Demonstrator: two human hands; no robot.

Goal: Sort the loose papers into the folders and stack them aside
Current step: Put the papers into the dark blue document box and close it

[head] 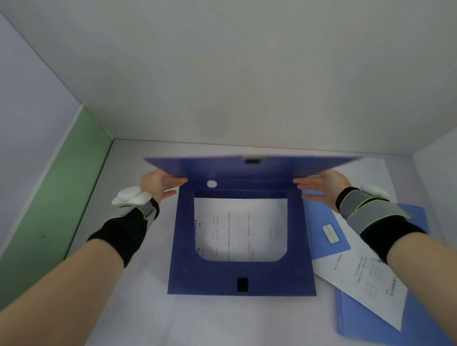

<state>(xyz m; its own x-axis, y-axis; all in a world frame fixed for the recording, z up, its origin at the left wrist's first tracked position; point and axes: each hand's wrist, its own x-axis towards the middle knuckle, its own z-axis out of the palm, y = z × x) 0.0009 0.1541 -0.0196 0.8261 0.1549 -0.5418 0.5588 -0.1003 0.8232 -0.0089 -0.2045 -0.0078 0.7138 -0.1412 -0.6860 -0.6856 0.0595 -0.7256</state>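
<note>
At the middle of the table [139, 312], a dark blue box file [242, 277] lay open with a printed sheet [241, 230] inside. Both hands, left hand [158, 182] and right hand [323, 185], held its raised lid [248, 165] by the side edges, fingers loosely extended. Lowering it evenly should let the clasp meet its slot.

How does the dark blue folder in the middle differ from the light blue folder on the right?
The dark blue folder is open, its lid held up by the left hand and right hand; the light blue folder lies closed and flat. A paper lies inside the dark blue folder; another paper lies on top of the light blue folder. The dark blue folder shows a black clasp; the light one shows none. Both rest on the white table.
</note>
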